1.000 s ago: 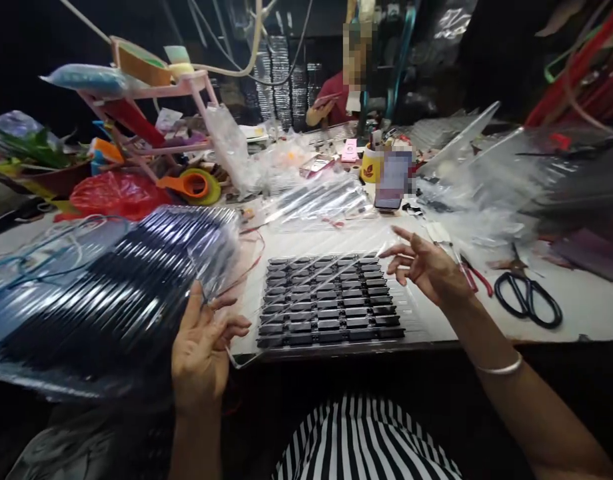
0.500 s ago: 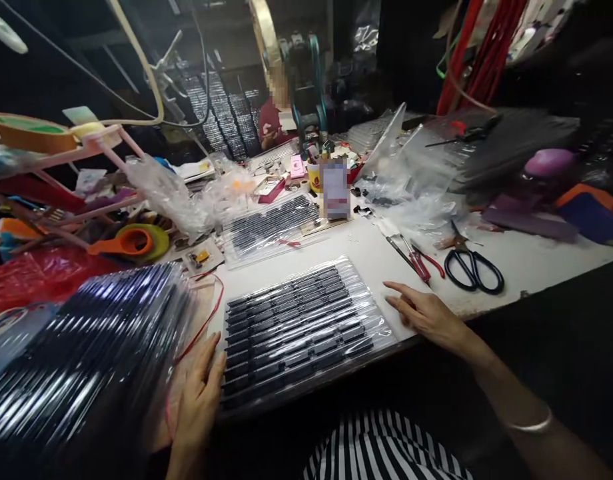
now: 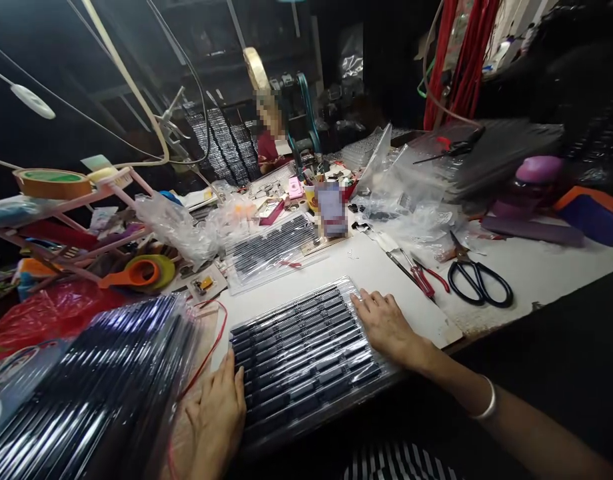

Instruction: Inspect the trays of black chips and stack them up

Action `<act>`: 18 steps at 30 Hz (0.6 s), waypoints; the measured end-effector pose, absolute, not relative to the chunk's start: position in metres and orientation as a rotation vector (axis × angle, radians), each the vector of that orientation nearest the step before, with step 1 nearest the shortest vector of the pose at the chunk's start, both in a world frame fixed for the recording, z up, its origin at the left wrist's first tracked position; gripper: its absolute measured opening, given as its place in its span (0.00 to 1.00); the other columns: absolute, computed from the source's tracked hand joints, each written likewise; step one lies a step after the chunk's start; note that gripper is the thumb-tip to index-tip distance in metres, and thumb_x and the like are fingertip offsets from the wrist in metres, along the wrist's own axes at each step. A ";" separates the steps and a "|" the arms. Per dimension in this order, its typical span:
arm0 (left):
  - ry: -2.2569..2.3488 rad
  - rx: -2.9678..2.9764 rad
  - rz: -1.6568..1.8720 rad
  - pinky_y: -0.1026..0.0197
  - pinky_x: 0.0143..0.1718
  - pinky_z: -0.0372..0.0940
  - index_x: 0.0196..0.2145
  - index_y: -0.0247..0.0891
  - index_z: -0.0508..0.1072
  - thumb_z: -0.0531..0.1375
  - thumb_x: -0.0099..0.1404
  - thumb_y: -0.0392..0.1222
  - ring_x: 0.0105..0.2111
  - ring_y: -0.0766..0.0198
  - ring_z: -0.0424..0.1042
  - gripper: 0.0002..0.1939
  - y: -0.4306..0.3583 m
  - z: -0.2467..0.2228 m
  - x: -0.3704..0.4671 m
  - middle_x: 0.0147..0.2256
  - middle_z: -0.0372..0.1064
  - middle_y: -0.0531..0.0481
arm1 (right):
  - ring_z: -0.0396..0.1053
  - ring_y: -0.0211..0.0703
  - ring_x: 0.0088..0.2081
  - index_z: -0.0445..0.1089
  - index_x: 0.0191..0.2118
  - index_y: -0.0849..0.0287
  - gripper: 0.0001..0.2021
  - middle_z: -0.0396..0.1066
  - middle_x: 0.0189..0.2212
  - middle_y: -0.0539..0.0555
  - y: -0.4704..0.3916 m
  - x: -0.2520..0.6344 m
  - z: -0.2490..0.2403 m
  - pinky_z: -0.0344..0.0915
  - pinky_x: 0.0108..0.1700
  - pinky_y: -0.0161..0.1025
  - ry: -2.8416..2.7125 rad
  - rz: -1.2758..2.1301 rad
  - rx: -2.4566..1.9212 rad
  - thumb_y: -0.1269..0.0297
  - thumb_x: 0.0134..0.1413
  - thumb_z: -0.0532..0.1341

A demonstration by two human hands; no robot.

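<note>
A clear plastic tray [image 3: 306,360] holding rows of black ribbed strips lies at the front edge of the white worktable. My left hand [image 3: 219,407] rests along its left edge, fingers stretched out and lying against the side. On the right edge, my right hand [image 3: 384,327] touches the clear plastic with its fingertips, fingers extended and not wrapped round anything. Left of my left hand is a tall stack of similar filled trays [image 3: 91,393]. A red cord [image 3: 211,347] runs between that stack and the tray.
Scissors [image 3: 479,280] and red-handled pliers [image 3: 424,277] lie to the right. Another tray of black strips [image 3: 274,247] sits further back, beside a phone [image 3: 332,210]. Plastic bags [image 3: 411,200] are heaped behind. A pink rack [image 3: 81,213] holds tape at left. Across the table is another person [image 3: 269,143].
My right hand has moved left from the bare tabletop onto the tray's right edge. My left hand stays at the left edge. The camera view has shifted slightly.
</note>
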State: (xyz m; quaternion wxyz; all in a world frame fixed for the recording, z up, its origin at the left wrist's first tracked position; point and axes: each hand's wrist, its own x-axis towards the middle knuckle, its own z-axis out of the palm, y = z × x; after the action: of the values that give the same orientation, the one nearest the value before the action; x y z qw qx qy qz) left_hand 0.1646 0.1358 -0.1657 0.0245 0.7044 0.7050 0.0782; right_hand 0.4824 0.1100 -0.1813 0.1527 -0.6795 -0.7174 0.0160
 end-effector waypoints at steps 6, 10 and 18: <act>2.084 2.368 0.226 0.44 0.48 0.60 0.54 0.29 0.67 0.40 0.69 0.43 0.47 0.47 0.70 0.26 0.141 -0.158 0.164 0.46 0.72 0.33 | 0.65 0.60 0.47 0.62 0.58 0.73 0.25 0.64 0.54 0.72 0.089 0.480 -0.181 0.62 0.46 0.54 -2.078 -0.053 -2.004 0.79 0.53 0.48; 1.826 2.487 0.341 0.48 0.48 0.61 0.51 0.35 0.71 0.44 0.67 0.43 0.44 0.50 0.73 0.23 0.154 -0.165 0.176 0.43 0.75 0.38 | 0.64 0.57 0.51 0.63 0.58 0.61 0.20 0.65 0.56 0.63 0.022 0.501 -0.190 0.63 0.48 0.56 -1.858 0.061 -1.987 0.65 0.63 0.49; 1.518 2.386 0.418 0.47 0.42 0.65 0.59 0.40 0.62 0.46 0.65 0.57 0.43 0.47 0.72 0.29 0.158 -0.174 0.261 0.48 0.72 0.38 | 0.68 0.40 0.21 0.52 0.56 0.54 0.28 0.67 0.25 0.47 -0.104 0.523 -0.225 0.68 0.22 0.39 -0.503 1.048 -1.480 0.43 0.56 0.54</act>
State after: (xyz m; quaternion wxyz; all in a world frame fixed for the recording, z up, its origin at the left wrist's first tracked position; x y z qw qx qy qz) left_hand 0.2607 0.1580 -0.1738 0.1411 0.8264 0.5256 0.1448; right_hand 0.5233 -0.1037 -0.2253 0.5888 -0.6356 -0.2162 0.4501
